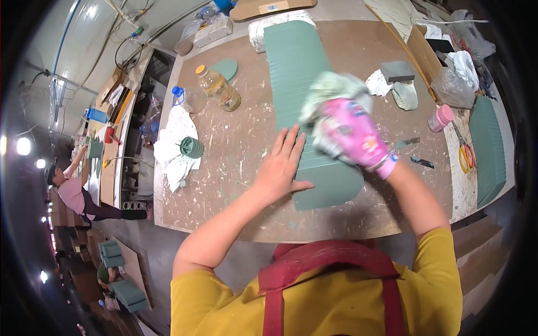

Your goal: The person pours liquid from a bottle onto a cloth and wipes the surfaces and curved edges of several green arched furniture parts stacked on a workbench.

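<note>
A long green ribbed panel with a rounded near end (330,187) lies across the table, its far end resting on a white bundle (256,35). My bare left hand (280,171) is spread flat on the panel's left edge, fingers apart. In a pink patterned glove, my right hand (356,134) grips a crumpled pale rag (336,92) and presses it onto the panel's right side. The rag is slightly blurred and hides part of the ribs. What lies under my gloved palm cannot be seen.
To the left stand a bottle with an orange cap (221,89), a green disc (225,68) and a green ribbed cup (191,147) on white cloth. At right are a grey block (397,71), a pink-capped jar (440,118), scissors (466,158) and a blade (422,162). Other people work further left.
</note>
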`<action>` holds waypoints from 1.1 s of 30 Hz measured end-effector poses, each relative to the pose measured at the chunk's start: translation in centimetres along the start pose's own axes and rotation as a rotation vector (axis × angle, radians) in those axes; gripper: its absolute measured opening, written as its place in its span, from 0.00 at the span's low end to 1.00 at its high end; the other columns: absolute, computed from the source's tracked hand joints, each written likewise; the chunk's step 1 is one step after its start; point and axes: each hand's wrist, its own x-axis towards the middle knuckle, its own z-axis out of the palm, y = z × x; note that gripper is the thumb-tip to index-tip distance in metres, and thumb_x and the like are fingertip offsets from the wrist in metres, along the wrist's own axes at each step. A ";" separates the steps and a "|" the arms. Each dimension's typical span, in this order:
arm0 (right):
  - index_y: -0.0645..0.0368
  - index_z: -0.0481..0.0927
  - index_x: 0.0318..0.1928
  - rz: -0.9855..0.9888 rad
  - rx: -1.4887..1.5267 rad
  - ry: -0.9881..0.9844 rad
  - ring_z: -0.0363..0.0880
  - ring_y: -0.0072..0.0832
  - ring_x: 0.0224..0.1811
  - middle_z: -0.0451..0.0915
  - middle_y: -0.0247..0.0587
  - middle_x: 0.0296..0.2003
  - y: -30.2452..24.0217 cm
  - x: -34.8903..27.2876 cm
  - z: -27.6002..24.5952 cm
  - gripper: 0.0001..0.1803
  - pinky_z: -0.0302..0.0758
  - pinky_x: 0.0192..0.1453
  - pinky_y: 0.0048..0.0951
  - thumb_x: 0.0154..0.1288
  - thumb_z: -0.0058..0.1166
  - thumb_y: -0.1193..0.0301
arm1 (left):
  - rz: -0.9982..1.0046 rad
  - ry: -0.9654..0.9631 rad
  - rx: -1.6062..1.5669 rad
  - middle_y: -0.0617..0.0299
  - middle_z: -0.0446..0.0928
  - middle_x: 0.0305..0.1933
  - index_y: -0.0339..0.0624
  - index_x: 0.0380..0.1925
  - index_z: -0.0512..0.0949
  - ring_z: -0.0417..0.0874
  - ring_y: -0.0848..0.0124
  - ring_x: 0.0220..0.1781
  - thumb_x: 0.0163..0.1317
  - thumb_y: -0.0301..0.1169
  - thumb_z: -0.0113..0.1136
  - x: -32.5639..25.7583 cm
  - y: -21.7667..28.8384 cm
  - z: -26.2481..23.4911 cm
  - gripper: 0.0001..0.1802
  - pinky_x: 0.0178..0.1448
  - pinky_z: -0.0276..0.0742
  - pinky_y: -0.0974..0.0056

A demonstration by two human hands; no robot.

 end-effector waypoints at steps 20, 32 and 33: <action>0.64 0.76 0.50 0.343 0.211 0.295 0.77 0.29 0.43 0.81 0.41 0.42 5.2 -12.3 -6.2 0.22 0.72 0.49 0.29 0.66 0.52 0.58 | 0.006 0.053 0.064 0.43 0.48 0.73 0.31 0.67 0.52 0.49 0.45 0.74 0.38 0.53 0.73 -0.9 -0.4 0.5 0.62 0.72 0.56 0.50; 0.66 0.71 0.58 0.255 0.424 0.575 0.74 0.23 0.48 0.77 0.40 0.47 5.4 -13.2 -4.6 0.27 0.71 0.52 0.24 0.67 0.52 0.59 | -0.457 0.341 -0.734 0.37 0.63 0.64 0.30 0.69 0.41 0.67 0.50 0.66 0.46 0.34 0.72 -7.0 0.9 8.9 0.59 0.68 0.62 0.56; 0.63 0.72 0.57 0.393 0.413 0.525 0.74 0.22 0.47 0.78 0.39 0.47 4.1 -12.7 -4.1 0.24 0.71 0.52 0.24 0.68 0.51 0.59 | -0.411 0.399 -0.774 0.37 0.61 0.65 0.30 0.68 0.42 0.65 0.49 0.67 0.44 0.35 0.73 -6.5 1.0 9.2 0.59 0.68 0.61 0.56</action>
